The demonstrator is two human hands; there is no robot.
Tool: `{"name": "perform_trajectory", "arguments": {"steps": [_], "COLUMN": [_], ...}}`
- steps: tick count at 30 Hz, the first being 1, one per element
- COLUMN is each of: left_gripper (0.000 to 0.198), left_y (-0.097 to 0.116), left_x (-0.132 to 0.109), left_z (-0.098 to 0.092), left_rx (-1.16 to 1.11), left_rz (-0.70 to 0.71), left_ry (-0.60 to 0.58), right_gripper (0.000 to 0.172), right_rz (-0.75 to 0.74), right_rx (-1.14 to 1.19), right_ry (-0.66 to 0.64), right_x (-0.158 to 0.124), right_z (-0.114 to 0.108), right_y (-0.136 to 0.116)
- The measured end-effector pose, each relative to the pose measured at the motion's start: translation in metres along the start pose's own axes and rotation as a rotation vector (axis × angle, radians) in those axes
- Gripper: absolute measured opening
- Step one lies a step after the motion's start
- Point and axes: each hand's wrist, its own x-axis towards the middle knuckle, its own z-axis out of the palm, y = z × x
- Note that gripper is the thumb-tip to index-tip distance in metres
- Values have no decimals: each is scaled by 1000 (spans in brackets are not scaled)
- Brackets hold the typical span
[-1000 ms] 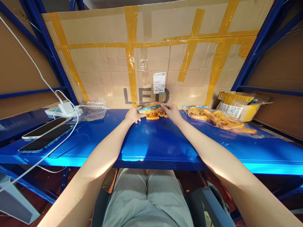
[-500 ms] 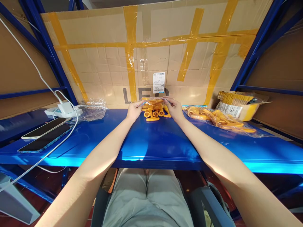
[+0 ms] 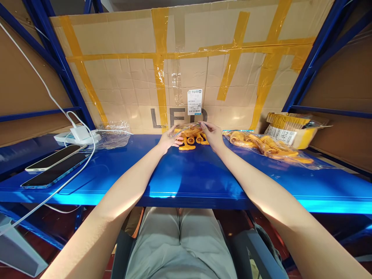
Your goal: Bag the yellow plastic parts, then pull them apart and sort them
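Observation:
Both of my hands are at a clear plastic bag (image 3: 188, 126) near the back of the blue shelf. My left hand (image 3: 169, 140) grips the bag's left side, its lower fingers reaching beside the orange parts. At the right, my right hand (image 3: 213, 135) pinches the bag's upper right edge between thumb and fingers. Several orange plastic parts (image 3: 190, 140) with round, hollow ends lie between the hands; whether each is inside or under the bag I cannot tell. One small orange piece (image 3: 187, 147) lies on the shelf in front of them.
More orange parts lie in a clear bag (image 3: 270, 147) on the right, before a yellow container (image 3: 290, 131). Two phones (image 3: 55, 157), a power strip with white charger (image 3: 80, 133), a cable and crumpled plastic (image 3: 114, 133) sit left. Taped cardboard (image 3: 122, 85) stands behind.
My left hand has shifted slightly right and its fingers have moved down beside the orange parts. The bag's top has sunk and flattened. My right hand stays nearly in place.

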Motion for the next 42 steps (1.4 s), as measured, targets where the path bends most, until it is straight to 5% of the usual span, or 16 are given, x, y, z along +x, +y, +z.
{"name": "perform_trajectory", "arguments": {"steps": [4,7,13,18,21,30,37,42], "left_gripper": [32,24,57,28,31,36,47,60], "left_y": [-3,-1,3,10,12,2,9,23], "left_x": [1,1,0,3,3,8,5,-1], "left_z": [1,5,6,3,3,0,-7,-12], "left_rx": [-2,7,-14,-10,22,212,773,896], "left_rz": [-22,-38,25,182,235,292,750,950], "left_ry": [-13,47,69,70,94,39,1,74], "right_gripper": [63,46,31,23,22,32,30,38], "right_rz": [128,192,85,-212,-292,21,-391,-576], "right_rx": [47,62,-61,-208,-236,1,-221,-286], "right_ry": [-78,-133,-101,-76,-87,-88,-4,17], "right_x": [-2,-2,2,3,3,5,6,0], "right_z": [0,1,2,-2,-2,1,-8,-14], "right_y": [6,13,18,1,-7,10,-12,-43]}}
